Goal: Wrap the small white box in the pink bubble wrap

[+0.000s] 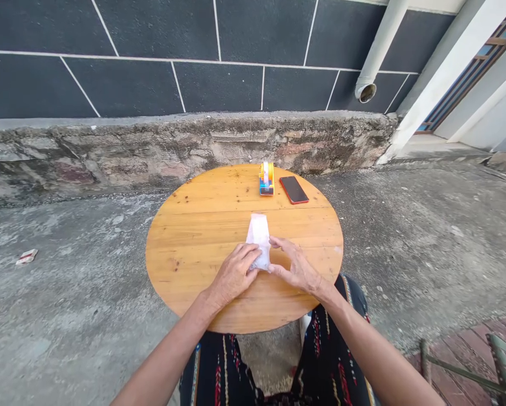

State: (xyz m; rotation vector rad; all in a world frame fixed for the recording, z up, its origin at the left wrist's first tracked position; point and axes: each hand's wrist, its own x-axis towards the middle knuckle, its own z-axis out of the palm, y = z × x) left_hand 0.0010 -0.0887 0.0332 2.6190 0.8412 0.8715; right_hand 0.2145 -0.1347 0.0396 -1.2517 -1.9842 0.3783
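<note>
A narrow white packet (258, 233), maybe folded cloth or plastic, lies lengthwise in the middle of a round wooden table (194, 248). My left hand (235, 273) rests on the packet's near end, fingers curled over its lower left corner. My right hand (296, 266) touches the same end from the right, thumb and fingers pinched at the lower right edge. Both hands lie low on the tabletop, close together.
A small colourful tape dispenser (266, 179) and a dark phone with a red rim (294, 189) lie at the table's far edge. Behind runs a rough stone ledge (109, 152) under a dark tiled wall, with a white drainpipe (377, 53). A green chair frame (496, 361) stands at lower right.
</note>
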